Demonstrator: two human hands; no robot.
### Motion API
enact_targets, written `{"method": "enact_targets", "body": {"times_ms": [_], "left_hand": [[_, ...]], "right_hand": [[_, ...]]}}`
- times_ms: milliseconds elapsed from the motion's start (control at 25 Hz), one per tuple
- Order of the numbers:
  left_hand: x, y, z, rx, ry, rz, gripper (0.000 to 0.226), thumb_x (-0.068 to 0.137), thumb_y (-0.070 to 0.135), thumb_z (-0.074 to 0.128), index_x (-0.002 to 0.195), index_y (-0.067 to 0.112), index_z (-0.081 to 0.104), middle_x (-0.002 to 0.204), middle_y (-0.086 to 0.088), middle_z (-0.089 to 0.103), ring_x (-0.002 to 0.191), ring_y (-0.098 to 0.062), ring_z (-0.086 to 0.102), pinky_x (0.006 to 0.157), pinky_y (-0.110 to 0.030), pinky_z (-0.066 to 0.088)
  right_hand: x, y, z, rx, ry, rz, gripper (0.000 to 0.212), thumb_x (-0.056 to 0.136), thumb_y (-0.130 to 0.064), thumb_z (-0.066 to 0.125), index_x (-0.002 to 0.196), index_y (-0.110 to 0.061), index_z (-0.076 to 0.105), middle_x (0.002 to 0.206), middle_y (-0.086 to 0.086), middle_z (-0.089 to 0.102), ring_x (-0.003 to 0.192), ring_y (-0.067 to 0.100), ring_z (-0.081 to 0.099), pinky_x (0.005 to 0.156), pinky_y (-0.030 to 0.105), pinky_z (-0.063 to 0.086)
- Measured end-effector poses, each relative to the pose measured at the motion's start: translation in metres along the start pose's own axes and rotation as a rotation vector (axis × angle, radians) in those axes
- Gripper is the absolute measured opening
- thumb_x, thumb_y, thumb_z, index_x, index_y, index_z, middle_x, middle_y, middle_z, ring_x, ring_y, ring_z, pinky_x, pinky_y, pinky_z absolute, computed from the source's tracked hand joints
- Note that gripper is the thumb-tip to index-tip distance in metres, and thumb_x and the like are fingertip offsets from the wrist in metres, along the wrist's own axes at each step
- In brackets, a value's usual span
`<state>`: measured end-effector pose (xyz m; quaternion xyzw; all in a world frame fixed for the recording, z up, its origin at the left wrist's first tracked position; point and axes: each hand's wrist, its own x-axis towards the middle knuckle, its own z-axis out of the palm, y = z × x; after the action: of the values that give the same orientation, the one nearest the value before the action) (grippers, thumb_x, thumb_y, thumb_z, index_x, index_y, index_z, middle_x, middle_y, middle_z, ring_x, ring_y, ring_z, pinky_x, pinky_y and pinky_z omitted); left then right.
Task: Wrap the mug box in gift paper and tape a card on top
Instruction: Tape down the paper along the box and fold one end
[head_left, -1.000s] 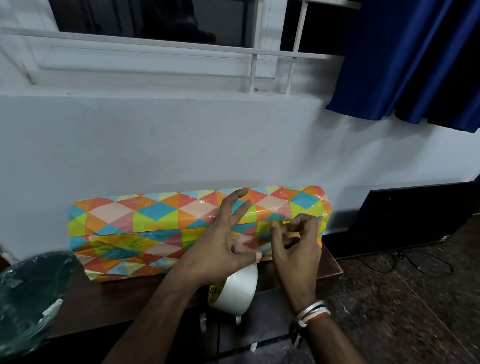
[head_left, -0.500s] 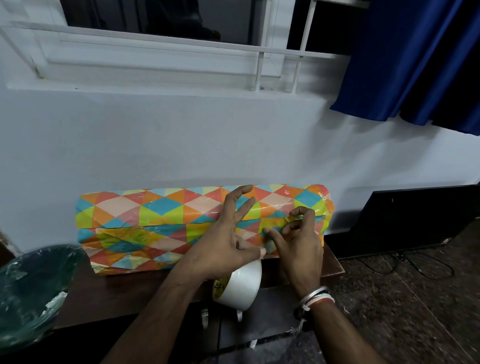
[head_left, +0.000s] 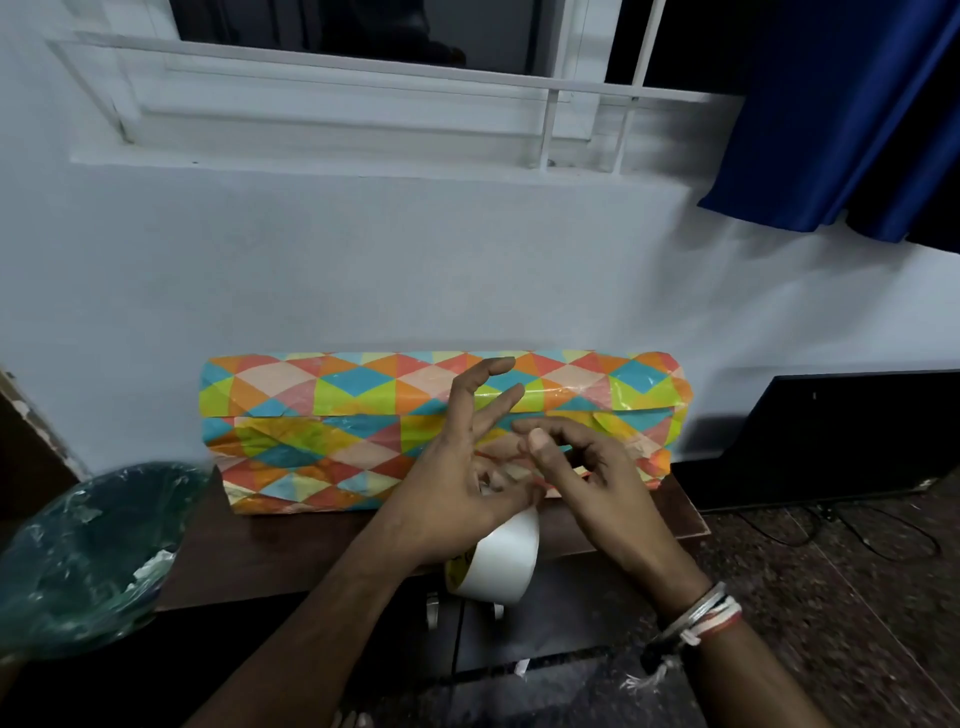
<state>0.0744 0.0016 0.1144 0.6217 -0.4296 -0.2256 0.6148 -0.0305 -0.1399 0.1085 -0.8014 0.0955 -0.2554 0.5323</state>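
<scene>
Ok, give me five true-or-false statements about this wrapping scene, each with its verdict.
1. The wrapped box lies on the table against the wall. True.
2. The tape roll lies flat on the floor. False: the left hand holds it at the table's front edge.
3. Bracelets sit on the wrist of the right hand. True.
4. A card is already taped on top of the box. False: no card shows anywhere.
5. The curtain at the upper right is red. False: it is blue.
</scene>
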Motion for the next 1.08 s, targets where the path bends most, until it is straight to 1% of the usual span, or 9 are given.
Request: {"method": "enact_targets", "body": {"times_ms": [80, 160, 280, 440, 600, 760, 920, 1000, 1080], "left_hand": [[-0.005, -0.004, -0.006, 0.006, 0.023, -0.005, 0.1, 0.084, -0.006, 0.076, 0.146, 0.052, 0.024, 0.156, 0.017, 0.046, 0.086, -0.051, 0.071, 0.069, -0.036, 0.051], [-0.011, -0.009, -0.011, 0.0, 0.023, -0.025, 0.101, 0.082, -0.008, 0.076, 0.146, 0.051, 0.025, 0.154, 0.018, 0.049, 0.083, -0.06, 0.065, 0.069, -0.039, 0.05], [-0.018, -0.013, -0.014, 0.013, 0.017, -0.064, 0.1, 0.081, -0.01, 0.078, 0.143, 0.05, 0.028, 0.148, 0.012, 0.054, 0.066, -0.04, 0.071, 0.071, -0.037, 0.054], [-0.024, -0.022, -0.018, -0.055, -0.067, -0.127, 0.085, 0.085, -0.002, 0.078, 0.141, 0.041, 0.031, 0.124, 0.007, 0.066, 0.084, -0.022, 0.074, 0.086, -0.033, 0.056], [-0.031, -0.026, -0.02, -0.047, -0.109, -0.16, 0.075, 0.087, 0.012, 0.078, 0.141, 0.034, 0.03, 0.121, 0.0, 0.069, 0.111, -0.019, 0.07, 0.1, -0.031, 0.054], [-0.032, -0.035, -0.021, -0.056, -0.055, -0.225, 0.073, 0.083, 0.017, 0.078, 0.136, 0.038, 0.032, 0.117, -0.007, 0.07, 0.109, -0.02, 0.071, 0.093, -0.031, 0.056], [-0.032, -0.037, -0.02, -0.158, -0.045, -0.29, 0.076, 0.078, 0.024, 0.081, 0.134, 0.04, 0.033, 0.116, -0.008, 0.075, 0.107, -0.024, 0.073, 0.092, -0.033, 0.056], [-0.032, -0.035, -0.021, -0.155, -0.066, -0.311, 0.08, 0.075, 0.028, 0.083, 0.134, 0.041, 0.031, 0.114, -0.008, 0.076, 0.102, -0.025, 0.074, 0.091, -0.034, 0.055], [-0.033, -0.033, -0.022, -0.141, -0.065, -0.271, 0.082, 0.079, 0.017, 0.082, 0.138, 0.041, 0.029, 0.114, -0.009, 0.076, 0.095, -0.024, 0.075, 0.089, -0.033, 0.054]], "right_hand": [[0.0, -0.004, 0.003, 0.054, -0.127, 0.094, 0.03, 0.094, -0.043, 0.066, 0.116, -0.024, 0.075, 0.104, -0.01, 0.078, 0.098, 0.005, 0.071, 0.082, 0.024, 0.053], [0.001, -0.003, 0.003, 0.115, -0.19, 0.132, 0.026, 0.091, -0.033, 0.07, 0.107, -0.015, 0.078, 0.093, -0.004, 0.079, 0.086, 0.007, 0.072, 0.077, 0.021, 0.052], [0.004, 0.0, 0.005, 0.131, -0.238, 0.104, 0.01, 0.092, -0.011, 0.074, 0.091, -0.002, 0.078, 0.079, 0.002, 0.077, 0.071, 0.01, 0.07, 0.069, 0.024, 0.053], [0.002, 0.003, 0.014, -0.115, -0.135, -0.065, 0.005, 0.092, -0.016, 0.076, 0.089, -0.018, 0.079, 0.084, -0.006, 0.077, 0.074, 0.012, 0.073, 0.068, 0.035, 0.057], [-0.002, 0.003, 0.019, -0.165, -0.031, -0.166, 0.006, 0.091, -0.016, 0.078, 0.089, -0.022, 0.079, 0.082, -0.014, 0.073, 0.075, 0.011, 0.071, 0.066, 0.023, 0.051], [-0.002, -0.001, 0.02, -0.25, 0.032, -0.303, 0.003, 0.092, -0.02, 0.076, 0.093, -0.019, 0.079, 0.087, -0.013, 0.073, 0.081, 0.011, 0.069, 0.07, 0.027, 0.054], [-0.003, -0.001, 0.018, -0.296, 0.098, -0.344, 0.005, 0.091, -0.018, 0.077, 0.094, -0.014, 0.08, 0.09, -0.01, 0.074, 0.081, 0.005, 0.068, 0.071, 0.015, 0.049], [-0.002, 0.002, 0.02, -0.298, 0.096, -0.324, 0.005, 0.092, -0.019, 0.077, 0.094, -0.015, 0.079, 0.09, -0.011, 0.074, 0.082, 0.005, 0.069, 0.071, 0.02, 0.052], [0.001, 0.006, 0.021, -0.285, 0.089, -0.272, 0.003, 0.092, -0.019, 0.078, 0.094, -0.017, 0.079, 0.09, -0.013, 0.074, 0.083, 0.007, 0.07, 0.071, 0.024, 0.054]]}}
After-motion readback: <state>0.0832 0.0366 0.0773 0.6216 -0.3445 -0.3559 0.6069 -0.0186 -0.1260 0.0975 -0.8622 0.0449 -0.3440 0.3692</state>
